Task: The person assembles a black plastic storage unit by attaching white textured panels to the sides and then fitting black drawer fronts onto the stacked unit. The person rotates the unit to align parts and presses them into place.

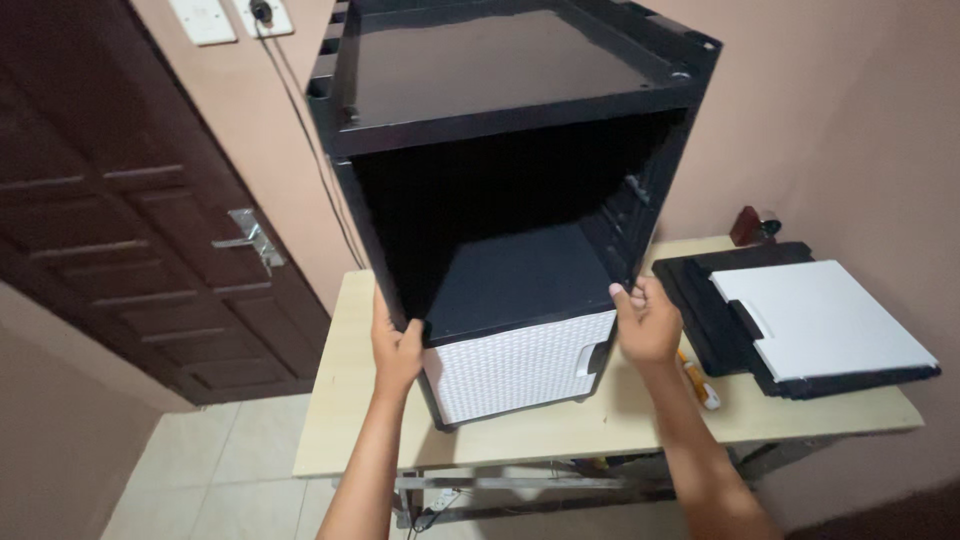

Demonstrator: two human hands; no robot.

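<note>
My left hand is clamped on the left front upright of the black plastic drawer cabinet, fingers wrapped round the post just above the bottom drawer. My right hand grips the right front upright at about the same height, thumb on the outer face. The two hands are well apart, one on each side of the frame. The cabinet stands on the light wooden table, near its front edge. Its bottom bay holds one white woven-pattern drawer, pushed in, with a recessed handle at its right end. The bay above is open and dark. To my right on the table lies a stack of black panels with a white panel on top, apart from the cabinet. A small yellow and white object lies between them. Beyond the table, left, is a dark brown door with a metal handle.
</note>
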